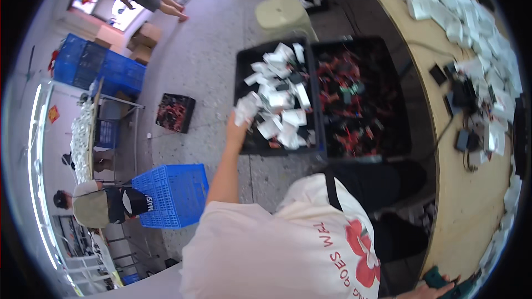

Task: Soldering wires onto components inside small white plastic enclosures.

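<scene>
White casings (pixel 279 99) touch the left hand (pixel 242 114) inside a black crate (pixel 242 61); its blurred fingers' grip cannot be told. On the desk (pixel 465 216), the right hand (pixel 435 292) touches something dark green (pixel 439 277), grip unclear. Beyond the left fingers stands a cream stool (pixel 280 11).

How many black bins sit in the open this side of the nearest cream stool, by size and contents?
Left large bin, mostly white pieces: 1
Right large bin, red and dark parts: 1
Small bin, red and dark parts: 1
Total: 3
</scene>
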`<state>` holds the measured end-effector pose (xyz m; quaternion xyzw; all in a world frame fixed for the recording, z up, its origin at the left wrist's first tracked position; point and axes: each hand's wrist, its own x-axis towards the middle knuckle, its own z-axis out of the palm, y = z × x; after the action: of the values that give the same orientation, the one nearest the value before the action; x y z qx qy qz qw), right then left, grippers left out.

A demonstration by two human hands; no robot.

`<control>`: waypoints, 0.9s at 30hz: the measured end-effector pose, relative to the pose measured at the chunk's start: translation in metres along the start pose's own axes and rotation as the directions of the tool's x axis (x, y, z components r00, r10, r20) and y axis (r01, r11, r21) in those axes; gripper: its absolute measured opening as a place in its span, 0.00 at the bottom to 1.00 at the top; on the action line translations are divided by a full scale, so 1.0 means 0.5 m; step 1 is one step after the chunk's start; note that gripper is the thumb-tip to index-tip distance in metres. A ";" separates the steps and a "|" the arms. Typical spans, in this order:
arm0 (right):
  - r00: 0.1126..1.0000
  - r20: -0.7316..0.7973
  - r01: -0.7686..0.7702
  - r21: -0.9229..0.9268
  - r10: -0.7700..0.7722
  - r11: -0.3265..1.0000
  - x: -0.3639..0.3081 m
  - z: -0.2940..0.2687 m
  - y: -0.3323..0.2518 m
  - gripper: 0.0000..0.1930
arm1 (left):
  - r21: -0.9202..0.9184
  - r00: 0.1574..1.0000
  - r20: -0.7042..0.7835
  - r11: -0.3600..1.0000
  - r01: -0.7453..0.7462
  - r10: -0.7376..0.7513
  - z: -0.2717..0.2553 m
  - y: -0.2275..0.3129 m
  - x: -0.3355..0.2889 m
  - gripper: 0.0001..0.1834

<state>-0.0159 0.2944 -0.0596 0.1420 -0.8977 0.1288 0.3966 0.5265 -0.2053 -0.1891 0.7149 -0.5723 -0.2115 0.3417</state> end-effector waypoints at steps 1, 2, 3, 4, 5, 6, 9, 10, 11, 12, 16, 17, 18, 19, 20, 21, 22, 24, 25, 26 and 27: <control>1.000 -0.003 -0.023 0.054 0.023 0.998 -0.021 0.033 0.034 0.28 | 0.039 0.999 -0.042 0.999 0.031 -0.029 -0.008 -0.016 -0.012 0.38; 1.000 0.004 -0.013 0.005 0.013 1.000 -0.033 0.049 0.065 0.29 | 0.019 0.998 -0.022 0.998 0.063 -0.062 0.000 -0.043 -0.012 0.38; 1.000 0.013 0.004 -0.042 -0.003 0.999 -0.039 0.065 0.094 0.29 | 0.111 0.996 -0.035 0.991 0.080 -0.077 0.008 -0.110 -0.010 0.41; 1.000 0.019 0.020 -0.115 -0.018 0.993 -0.044 0.070 0.126 0.30 | 0.236 0.988 0.007 0.960 0.150 -0.156 0.008 -0.076 -0.016 0.43; 0.999 0.030 0.040 -0.180 -0.035 0.983 -0.041 0.071 0.131 0.31 | 0.361 0.970 0.032 0.907 0.216 -0.243 -0.003 -0.040 -0.025 0.46; 0.998 0.043 0.058 -0.248 -0.049 0.967 -0.042 0.076 0.136 0.32 | 0.365 0.988 0.023 0.921 0.135 -0.154 0.004 -0.047 -0.020 0.48; 0.988 0.000 -0.144 0.393 0.157 0.908 -0.039 0.046 0.051 0.32 | 0.371 0.997 -0.069 0.928 -0.015 0.044 0.032 0.052 0.020 0.46; 0.996 -0.015 -0.084 0.151 0.087 0.985 -0.032 0.005 -0.017 0.27 | 0.395 0.968 -0.124 0.906 -0.154 0.219 0.051 0.049 0.047 0.43; 1.000 -0.016 -0.023 -0.137 0.021 0.990 -0.011 -0.040 -0.081 0.23 | 0.292 0.951 -0.101 0.923 -0.251 0.291 0.066 0.081 0.070 0.41; 0.914 0.086 -0.383 0.508 0.397 0.772 0.016 -0.054 -0.130 0.21 | 0.241 0.919 -0.101 0.906 -0.349 0.381 0.076 0.115 0.094 0.39; 0.704 0.432 -0.571 0.816 0.563 0.088 0.032 -0.036 -0.162 0.20 | -0.208 0.853 -0.034 0.831 -0.516 0.521 0.090 0.409 0.070 0.31; 0.798 0.381 -0.509 0.841 0.468 0.183 0.035 -0.036 -0.182 0.20 | -0.371 0.847 0.017 0.790 -0.488 0.531 0.118 0.460 0.066 0.31; 0.828 0.326 -0.443 0.879 0.457 0.175 0.044 -0.042 -0.215 0.18 | -0.436 0.777 0.037 0.710 -0.553 0.628 0.143 0.524 0.055 0.31; 0.856 0.266 -0.373 0.911 0.444 0.173 0.051 -0.049 -0.238 0.17 | -0.504 0.699 0.049 0.622 -0.600 0.714 0.172 0.595 0.040 0.31; 0.896 0.211 -0.318 0.919 0.390 0.233 0.050 -0.051 -0.222 0.20 | -0.554 0.620 0.112 0.567 -0.610 0.777 0.197 0.676 0.015 0.31; 0.887 0.191 -0.317 0.914 0.420 0.254 0.048 -0.053 -0.210 0.20 | -0.596 0.534 0.165 0.515 -0.617 0.830 0.220 0.746 -0.011 0.31; 0.888 0.199 -0.319 0.916 0.415 0.243 0.048 -0.054 -0.203 0.20 | -0.656 0.458 0.199 0.465 -0.595 0.867 0.248 0.799 -0.025 0.32; 0.876 0.222 -0.343 0.911 0.429 0.228 0.050 -0.057 -0.194 0.20 | -0.721 0.319 0.258 0.402 -0.564 0.912 0.306 0.900 -0.050 0.33; 0.870 0.211 -0.343 0.909 0.446 0.239 0.052 -0.060 -0.196 0.20 | -0.729 0.258 0.289 0.387 -0.565 0.922 0.328 0.949 -0.067 0.33; 0.860 0.212 -0.355 0.901 0.464 0.248 0.053 -0.062 -0.199 0.20 | -0.743 0.197 0.328 0.381 -0.550 0.924 0.346 1.005 -0.094 0.34; 0.852 0.218 -0.369 0.894 0.475 0.253 0.054 -0.062 -0.199 0.21 | -0.722 0.133 0.326 0.338 -0.604 0.936 0.378 1.053 -0.105 0.33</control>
<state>0.0230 0.2085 -0.0073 0.0841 -0.6571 0.7082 0.2440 0.0271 -0.2599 0.0629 0.0551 -0.8806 -0.3687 0.2925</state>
